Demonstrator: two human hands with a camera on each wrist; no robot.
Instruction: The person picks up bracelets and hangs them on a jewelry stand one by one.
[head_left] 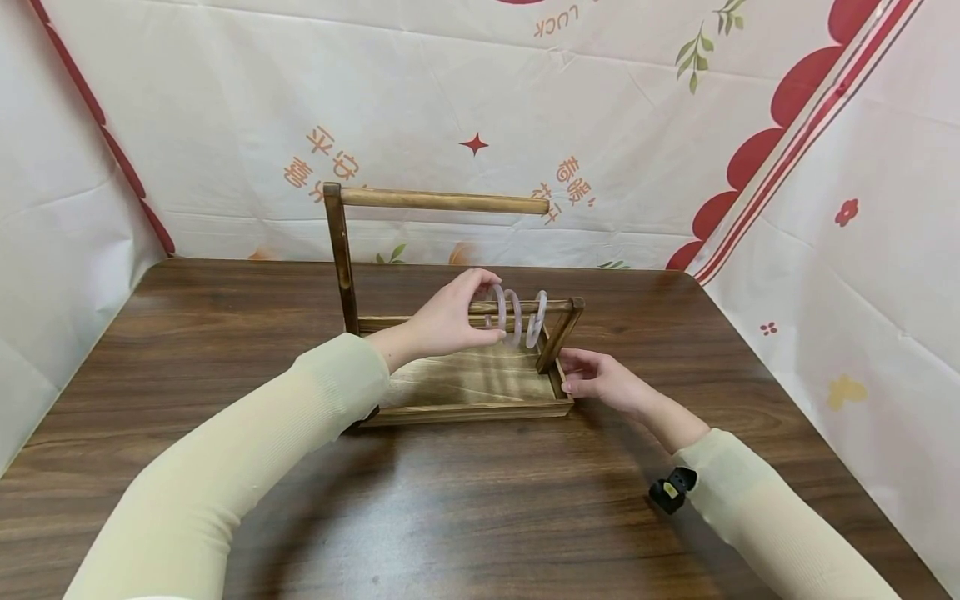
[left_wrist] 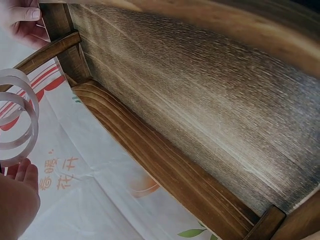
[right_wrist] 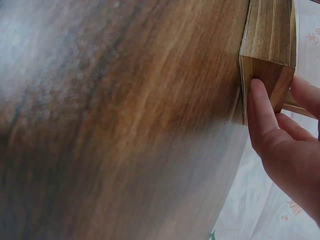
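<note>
A wooden jewelry stand point(head_left: 472, 411) has a shallow tray base, a tall bar and a lower bar. Pale translucent bangles point(head_left: 537, 319) hang around the lower bar, near its right post. My left hand point(head_left: 450, 312) reaches over the tray and pinches the leftmost bangle point(head_left: 501, 307) between thumb and fingers, at the bar's free end. In the left wrist view the bangles point(left_wrist: 34, 125) overlap one another beside my fingertips. My right hand point(head_left: 603, 382) grips the tray's right end, thumb at the rim and fingers against the outer wall point(right_wrist: 267, 75).
The stand rests on a dark wood-grain table point(head_left: 480, 500). Its tall upper bar point(head_left: 450, 200) extends above and behind my left hand. A white printed cloth point(head_left: 420, 100) hangs behind and along the sides. A black strap piece point(head_left: 672, 490) sits at my right sleeve.
</note>
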